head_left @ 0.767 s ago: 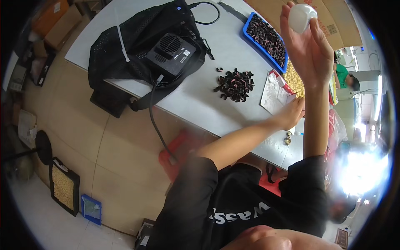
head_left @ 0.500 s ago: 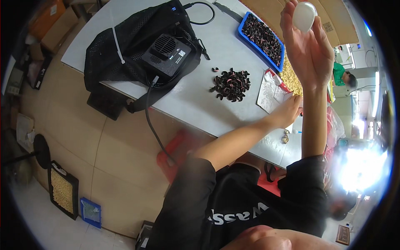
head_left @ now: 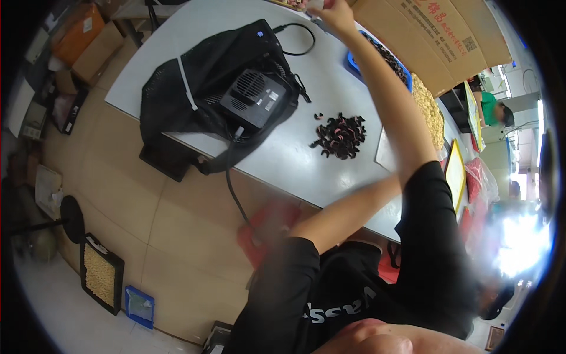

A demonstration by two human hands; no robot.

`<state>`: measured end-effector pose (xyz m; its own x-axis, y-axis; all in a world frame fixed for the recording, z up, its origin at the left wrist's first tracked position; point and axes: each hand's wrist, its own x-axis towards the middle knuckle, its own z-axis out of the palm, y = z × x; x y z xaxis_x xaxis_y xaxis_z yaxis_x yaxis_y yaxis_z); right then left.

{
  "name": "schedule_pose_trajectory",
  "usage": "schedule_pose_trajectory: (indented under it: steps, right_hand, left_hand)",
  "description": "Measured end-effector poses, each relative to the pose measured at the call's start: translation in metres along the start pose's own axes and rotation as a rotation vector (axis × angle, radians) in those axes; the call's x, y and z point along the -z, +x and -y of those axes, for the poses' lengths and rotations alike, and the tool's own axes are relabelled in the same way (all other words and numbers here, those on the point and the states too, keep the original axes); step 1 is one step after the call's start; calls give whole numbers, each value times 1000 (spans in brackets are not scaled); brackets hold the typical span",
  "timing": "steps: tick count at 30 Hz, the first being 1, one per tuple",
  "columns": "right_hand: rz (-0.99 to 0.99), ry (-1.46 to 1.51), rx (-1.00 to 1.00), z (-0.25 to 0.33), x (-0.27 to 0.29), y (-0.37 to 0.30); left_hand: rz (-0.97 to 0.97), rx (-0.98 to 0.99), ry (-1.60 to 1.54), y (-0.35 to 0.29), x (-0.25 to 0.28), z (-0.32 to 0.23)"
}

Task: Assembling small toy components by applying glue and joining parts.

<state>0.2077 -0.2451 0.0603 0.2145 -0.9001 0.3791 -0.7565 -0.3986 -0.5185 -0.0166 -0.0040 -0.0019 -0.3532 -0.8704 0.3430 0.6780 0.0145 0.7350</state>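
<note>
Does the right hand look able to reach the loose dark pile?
Probably yes: the pile lies uncovered on the tabletop, with the blue tray beside the path from the right hand.

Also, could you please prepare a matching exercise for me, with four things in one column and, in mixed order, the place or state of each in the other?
Column one
1. Black mesh bag
2. Loose dark curved pieces
3. Right hand
4. Black tray

Column two
A. At the picture's upper edge
B. On the floor, holding beige pieces
C. Has a pale strip across it
D. In a small heap on the tabletop

Right pairs: 1-C, 2-D, 3-A, 4-B
</note>
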Motion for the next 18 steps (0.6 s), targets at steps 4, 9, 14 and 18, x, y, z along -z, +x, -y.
schedule_pose_trajectory:
  steps: [4, 9, 14, 18]
  right_hand:
    - [10, 36, 18, -33, -49, -4]
    - [113, 8, 0, -27, -48, 2]
    - [122, 65, 40, -27, -44, 6]
    - [90, 16, 98, -30, -53, 13]
  left_hand:
    - [-147, -270, 673, -4, 5, -19]
    - [-153, -195, 775, -6, 12, -30]
    - [-176, -291, 773, -8, 14, -27]
    - [-109, -250, 752, -9, 16, -16]
